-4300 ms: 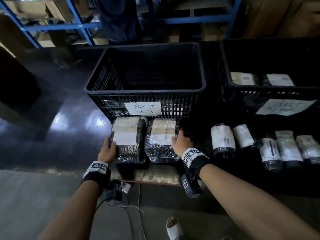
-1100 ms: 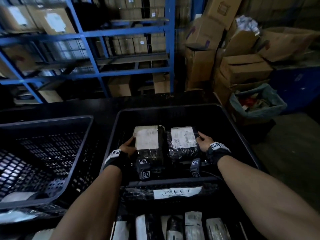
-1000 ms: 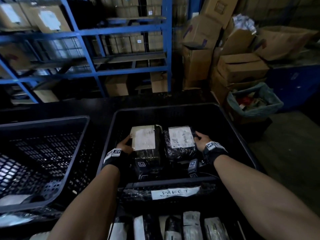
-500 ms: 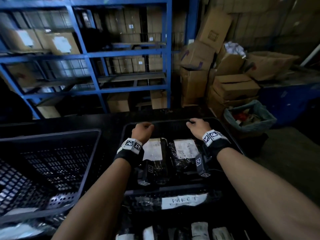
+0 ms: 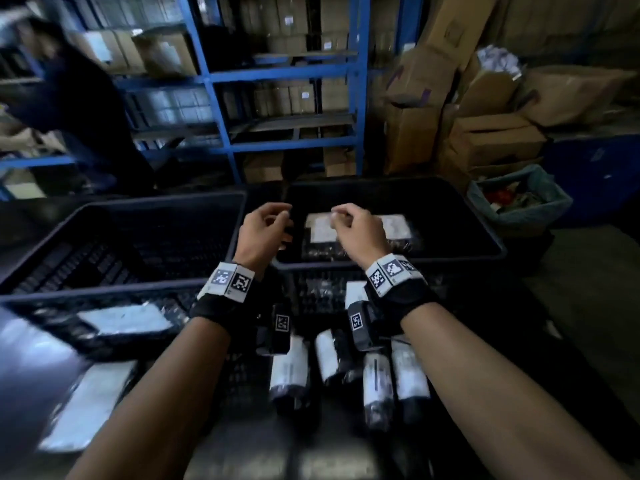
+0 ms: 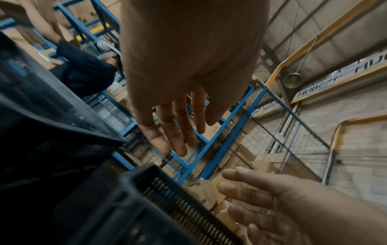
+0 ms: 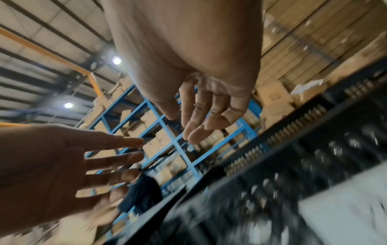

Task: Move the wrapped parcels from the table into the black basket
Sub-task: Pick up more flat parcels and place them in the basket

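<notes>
Two wrapped parcels [image 5: 322, 227] [image 5: 394, 224] with white labels lie side by side in the right black basket [image 5: 450, 261]. My left hand [image 5: 266, 226] and right hand [image 5: 353, 230] hover close together above its front rim, both empty with fingers loosely bent. The left wrist view shows my left hand [image 6: 178, 129] holding nothing, and the right wrist view shows the same for my right hand [image 7: 205, 119]. Several more wrapped parcels [image 5: 291, 372] lie on the table under my wrists. Another flat parcel [image 5: 90, 403] lies at the lower left.
A second black basket [image 5: 156, 202] stands on the left. Behind the baskets are blue shelving [image 5: 287, 77] and stacked cardboard boxes [image 5: 485, 133]. A lined waste bin [image 5: 516, 199] sits at the right. A person in dark clothes [image 5: 79, 109] is at the back left.
My hands let go of the two parcels inside the right basket, rose, and drew back toward me and closer together. The view has tilted down to the table.
</notes>
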